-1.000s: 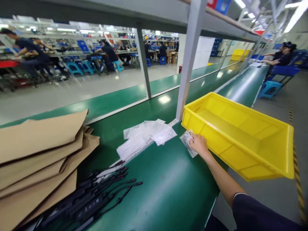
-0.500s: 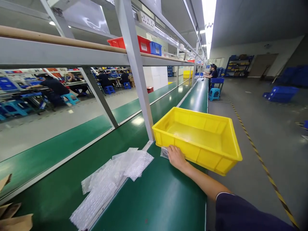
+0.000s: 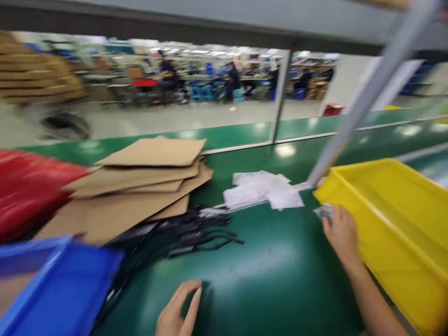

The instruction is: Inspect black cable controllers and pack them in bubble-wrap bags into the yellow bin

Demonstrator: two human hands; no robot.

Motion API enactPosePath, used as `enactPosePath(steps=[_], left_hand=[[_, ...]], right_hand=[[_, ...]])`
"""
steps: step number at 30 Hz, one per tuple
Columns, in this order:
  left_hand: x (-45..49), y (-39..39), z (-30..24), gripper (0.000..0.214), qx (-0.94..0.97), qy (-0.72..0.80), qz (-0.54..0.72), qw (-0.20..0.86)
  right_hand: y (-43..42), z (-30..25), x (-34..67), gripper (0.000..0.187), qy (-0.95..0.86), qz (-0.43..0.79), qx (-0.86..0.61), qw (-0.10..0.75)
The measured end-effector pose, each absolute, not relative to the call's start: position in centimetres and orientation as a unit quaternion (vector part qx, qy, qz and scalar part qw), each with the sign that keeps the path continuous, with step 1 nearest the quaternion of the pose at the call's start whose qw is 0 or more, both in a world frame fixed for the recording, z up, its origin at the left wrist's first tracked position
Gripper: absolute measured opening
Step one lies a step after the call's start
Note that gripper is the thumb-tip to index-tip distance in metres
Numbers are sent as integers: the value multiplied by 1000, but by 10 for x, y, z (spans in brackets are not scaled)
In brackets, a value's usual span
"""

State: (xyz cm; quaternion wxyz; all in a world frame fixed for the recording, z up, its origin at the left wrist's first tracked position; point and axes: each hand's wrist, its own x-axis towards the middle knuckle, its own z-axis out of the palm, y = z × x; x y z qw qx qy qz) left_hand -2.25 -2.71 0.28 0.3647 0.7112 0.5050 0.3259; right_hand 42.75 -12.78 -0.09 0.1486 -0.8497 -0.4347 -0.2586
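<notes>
My right hand [image 3: 343, 232] is closed on a small grey-silver bubble-wrap packet [image 3: 324, 212], close against the side of the yellow bin [image 3: 392, 224]. Its fingertips are blurred and partly hidden behind the hand. At the lower edge of the view, my left hand [image 3: 178, 310] hovers over the green belt [image 3: 266, 270], thumb and forefinger curved with a gap between them and nothing held. Between and beyond my hands lies a loose pile of bubble-wrap bags [image 3: 261, 189]. Several black cables [image 3: 189, 233] lie to the left.
Flat brown cardboard pieces [image 3: 140, 186] are stacked beyond the cables. A blue bin [image 3: 70, 284] stands at the near left, with a red plastic sheet or bag [image 3: 31, 186] behind it. A slanted metal post [image 3: 374, 88] rises beside the yellow bin. People sit in the background.
My view has swung left, bringing the cardboard, cables and blue bin into sight. My left hand has come into view. The right hand stays at the packet beside the yellow bin.
</notes>
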Motion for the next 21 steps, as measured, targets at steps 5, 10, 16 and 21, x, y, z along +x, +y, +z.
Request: enactPosePath(steps=[5,10,16,21], left_hand=[[-35,-4,24,19,749,500,349,258],[-49,18,21,17,721,526,380,244],[-48,17,-7,15,691,539,381,294],[-39,15,-8,15,684,517,374,353]], right_hand=[[-95,1,393,44,-541,-230,-754,293],[-60,-6,279,27,-695,-41,-630,345],[-8,-25,162,23,-795,88,-523,294],[27,-38,126,28,-792,86,-533,285]])
